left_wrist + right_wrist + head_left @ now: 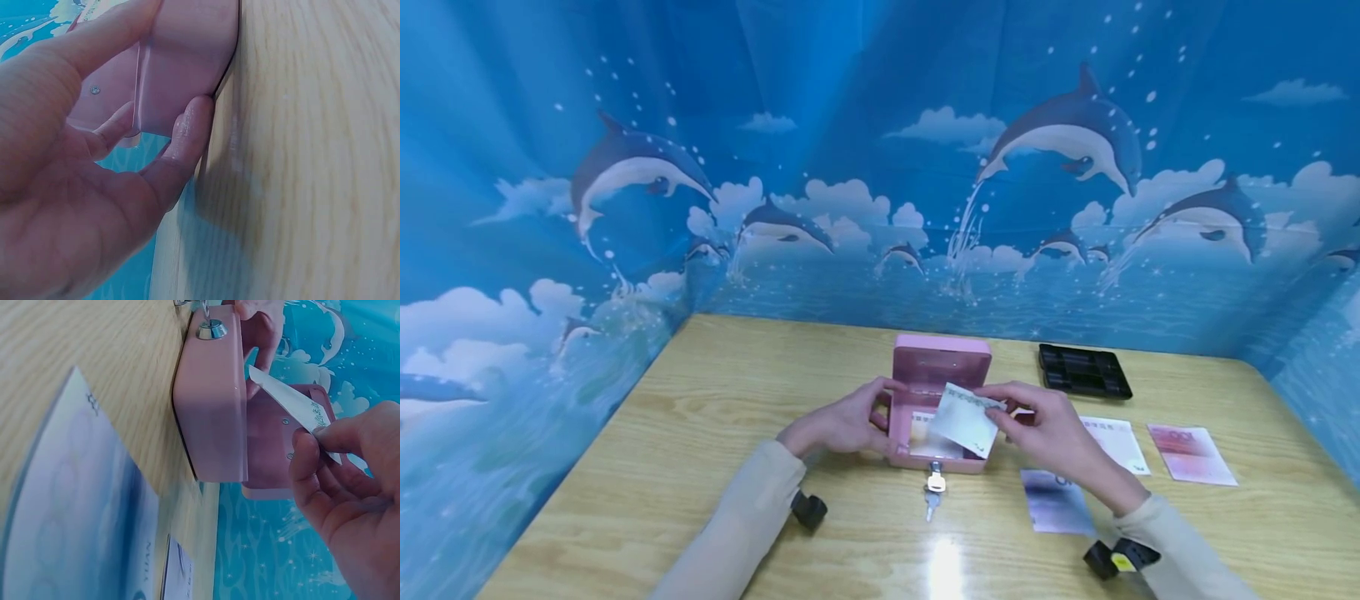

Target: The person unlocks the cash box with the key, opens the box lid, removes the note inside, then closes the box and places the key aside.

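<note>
A pink metal cash box [951, 467] stands on the table with its lid [942, 364] raised. My left hand [850, 421] grips the box's left side; in the left wrist view the thumb and fingers span its pink side wall [184, 62]. Between thumb and fingers, my right hand [1048, 425] pinches a pale banknote [962, 421], tilted above the box's open inside. Another banknote [920, 437] lies in the box, partly covered by the held one. Keys [933, 493] hang from the lock at the front, which the right wrist view shows as a silver cylinder [211, 329].
Right of the box lie a purple banknote [1058, 507], a pale one [1122, 446] partly behind my right hand, and a pink one [1192, 456]. A black compartment tray [1084, 372] sits at the back right. Behind the wooden table [760, 367] hangs a dolphin-printed cloth [850, 275].
</note>
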Demonstrator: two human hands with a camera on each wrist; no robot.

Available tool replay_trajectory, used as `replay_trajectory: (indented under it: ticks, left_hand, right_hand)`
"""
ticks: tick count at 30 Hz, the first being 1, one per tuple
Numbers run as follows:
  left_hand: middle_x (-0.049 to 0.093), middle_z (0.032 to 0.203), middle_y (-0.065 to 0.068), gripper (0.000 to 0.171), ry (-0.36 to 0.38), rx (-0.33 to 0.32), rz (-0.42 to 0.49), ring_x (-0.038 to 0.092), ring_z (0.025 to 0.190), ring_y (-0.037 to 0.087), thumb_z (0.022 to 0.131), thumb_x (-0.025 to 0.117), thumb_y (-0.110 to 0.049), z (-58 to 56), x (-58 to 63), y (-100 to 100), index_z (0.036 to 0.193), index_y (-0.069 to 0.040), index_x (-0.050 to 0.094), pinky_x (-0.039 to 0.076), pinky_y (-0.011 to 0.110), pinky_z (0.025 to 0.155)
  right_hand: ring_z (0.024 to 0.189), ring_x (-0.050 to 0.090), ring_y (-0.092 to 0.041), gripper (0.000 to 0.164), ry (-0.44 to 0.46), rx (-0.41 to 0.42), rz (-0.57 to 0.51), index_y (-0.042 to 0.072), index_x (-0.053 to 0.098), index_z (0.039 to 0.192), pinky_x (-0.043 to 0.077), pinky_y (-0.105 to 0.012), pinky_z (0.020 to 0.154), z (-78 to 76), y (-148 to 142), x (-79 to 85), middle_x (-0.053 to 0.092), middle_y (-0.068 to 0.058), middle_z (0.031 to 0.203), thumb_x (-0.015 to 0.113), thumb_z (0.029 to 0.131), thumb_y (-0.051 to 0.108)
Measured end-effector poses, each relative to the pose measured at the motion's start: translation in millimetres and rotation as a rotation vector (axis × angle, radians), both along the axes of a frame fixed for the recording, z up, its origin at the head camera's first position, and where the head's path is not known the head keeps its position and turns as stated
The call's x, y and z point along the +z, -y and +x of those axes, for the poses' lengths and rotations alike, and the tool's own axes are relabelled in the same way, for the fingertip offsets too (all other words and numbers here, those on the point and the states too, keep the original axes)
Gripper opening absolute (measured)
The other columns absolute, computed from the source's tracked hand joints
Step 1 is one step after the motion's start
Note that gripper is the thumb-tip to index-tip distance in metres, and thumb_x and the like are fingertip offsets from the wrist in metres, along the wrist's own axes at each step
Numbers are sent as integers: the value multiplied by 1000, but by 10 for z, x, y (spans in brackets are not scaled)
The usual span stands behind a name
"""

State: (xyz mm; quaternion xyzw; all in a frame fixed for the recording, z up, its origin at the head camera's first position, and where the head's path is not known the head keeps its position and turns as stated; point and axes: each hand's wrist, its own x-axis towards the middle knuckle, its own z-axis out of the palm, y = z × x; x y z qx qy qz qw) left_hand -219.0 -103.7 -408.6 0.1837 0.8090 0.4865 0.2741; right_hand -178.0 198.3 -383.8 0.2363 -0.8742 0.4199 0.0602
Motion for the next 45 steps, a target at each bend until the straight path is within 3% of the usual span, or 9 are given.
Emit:
replay_trajectory:
  ticks: [3, 10, 22, 36, 45]
  left_hand:
    - [49, 147, 14, 91, -2, -2, -3, 60, 116, 25, 80, 86, -12, -1, -3, -4, 154, -18, 33, 56, 42, 100]
    - [49, 145, 15, 90, 7, -4, 13, 61, 114, 24, 80, 85, -9, 6, -12, 0, 154, -18, 34, 57, 41, 97]
    - [50, 142, 14, 88, 3, -2, 18, 61, 113, 25, 80, 84, -7, -3, -16, 6, 153, -20, 36, 56, 42, 99]
    - [49, 144, 14, 87, 3, -2, 14, 61, 114, 25, 82, 84, -7, 16, 12, 3, 153, -21, 35, 56, 41, 99]
    - [49, 145, 14, 89, 1, 5, -3, 61, 114, 24, 81, 85, -10, 2, -1, -4, 153, -22, 35, 56, 42, 99]
  right_hand:
    - [62, 65, -18, 31, 3, -7, -4, 15, 73, 122, 59, -26, 54, 27, -34, 18, 76, -6, 109, 68, 95, 0]
    - [62, 67, -17, 29, 16, -24, -28, 12, 73, 122, 62, -32, 56, 81, -120, 31, 74, -11, 110, 65, 97, 0]
    - [67, 68, -5, 26, 9, -68, -23, 9, 74, 114, 62, -28, 57, 147, -242, 20, 74, -14, 107, 68, 93, -6]
    - [66, 68, -7, 24, 28, -124, 12, 8, 74, 113, 62, -28, 58, 253, -433, 53, 75, -16, 110, 70, 92, -3]
    - [64, 69, -6, 25, 18, -141, 12, 7, 73, 116, 61, -29, 55, 308, -599, 69, 76, -14, 101, 70, 93, -2]
